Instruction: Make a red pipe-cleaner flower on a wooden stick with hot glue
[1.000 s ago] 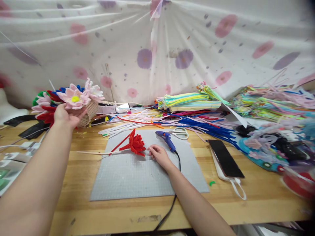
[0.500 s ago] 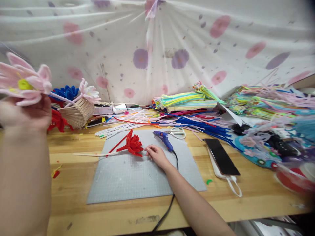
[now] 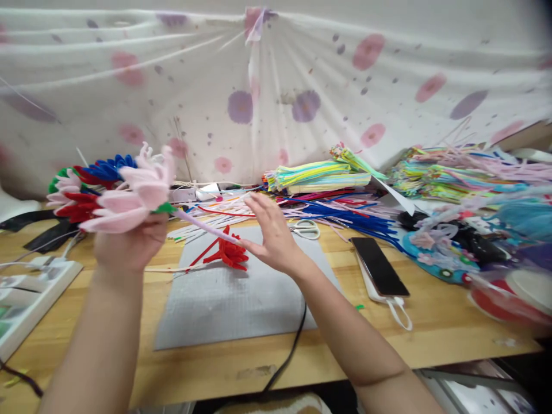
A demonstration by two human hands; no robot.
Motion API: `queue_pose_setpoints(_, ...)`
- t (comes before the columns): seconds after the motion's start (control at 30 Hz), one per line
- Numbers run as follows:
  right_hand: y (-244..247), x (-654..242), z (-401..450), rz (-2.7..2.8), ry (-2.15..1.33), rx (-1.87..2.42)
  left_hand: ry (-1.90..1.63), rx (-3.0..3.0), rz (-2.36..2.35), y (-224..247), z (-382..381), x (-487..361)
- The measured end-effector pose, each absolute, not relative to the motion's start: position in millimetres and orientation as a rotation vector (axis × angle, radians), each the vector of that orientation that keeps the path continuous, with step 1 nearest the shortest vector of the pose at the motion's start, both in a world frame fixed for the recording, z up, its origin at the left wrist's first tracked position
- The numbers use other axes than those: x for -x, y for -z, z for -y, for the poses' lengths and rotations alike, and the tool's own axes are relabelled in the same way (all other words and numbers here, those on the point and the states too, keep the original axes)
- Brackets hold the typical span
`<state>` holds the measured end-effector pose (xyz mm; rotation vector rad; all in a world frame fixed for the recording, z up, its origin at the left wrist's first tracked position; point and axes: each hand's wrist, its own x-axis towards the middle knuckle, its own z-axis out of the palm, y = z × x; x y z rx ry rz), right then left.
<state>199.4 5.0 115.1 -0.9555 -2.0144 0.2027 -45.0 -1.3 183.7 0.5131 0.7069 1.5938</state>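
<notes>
My left hand [image 3: 131,244] is wrapped round the base of a large pale pink flower [image 3: 140,187] with a green piece under its petals. A long lilac stem [image 3: 202,223] runs from it to the right. My right hand [image 3: 271,238] is raised over the grey cutting mat [image 3: 215,310], fingers apart, its thumb beside the stem's far end; whether they touch, I cannot tell. Below the stem, a red flower [image 3: 233,253] lies on the mat with its pale stem pointing left. The glue gun is hidden behind my right hand.
White-handled scissors [image 3: 307,229] lie at the mat's back edge. A phone [image 3: 379,267] is to the right. Blue pipe cleaners [image 3: 353,218] and yellow bundles [image 3: 319,175] line the back. A white power strip [image 3: 38,299] sits left. Red and blue flowers [image 3: 110,171] stand behind the pink one.
My left hand has brought the pink flower rightward and turned it, so its stem now shows. My right hand has lifted from beside the red flower and opened. The view has shifted slightly left.
</notes>
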Motion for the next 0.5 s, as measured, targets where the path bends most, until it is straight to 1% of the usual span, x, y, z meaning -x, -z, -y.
queue_pose_setpoints(0.1,-108,-198,-12,2.156,-0.460,0.951,-1.450,-0.399,-0.523,-164,-2,18)
queue_pose_setpoints(0.17,-98,-199,-12,2.139,-0.633,1.041,-1.421,-0.358,-0.522,-155,-5,7)
queue_pose_setpoints(0.23,-93,-206,-10,2.058,-0.713,1.139,-1.392,-0.382,-0.573,-152,-8,-2)
queue_pose_setpoints(0.37,-103,-251,-2,1.824,-0.667,1.227,-1.257,-0.509,-0.671,-150,-8,-18)
queue_pose_setpoints(0.43,-112,-292,-1,1.680,-0.552,1.276,-1.207,-0.542,-0.739,-146,-8,-21)
queue_pose_setpoints(0.5,-120,-343,0,1.463,-0.435,1.342,-1.240,-0.548,-0.818,-139,-8,-18)
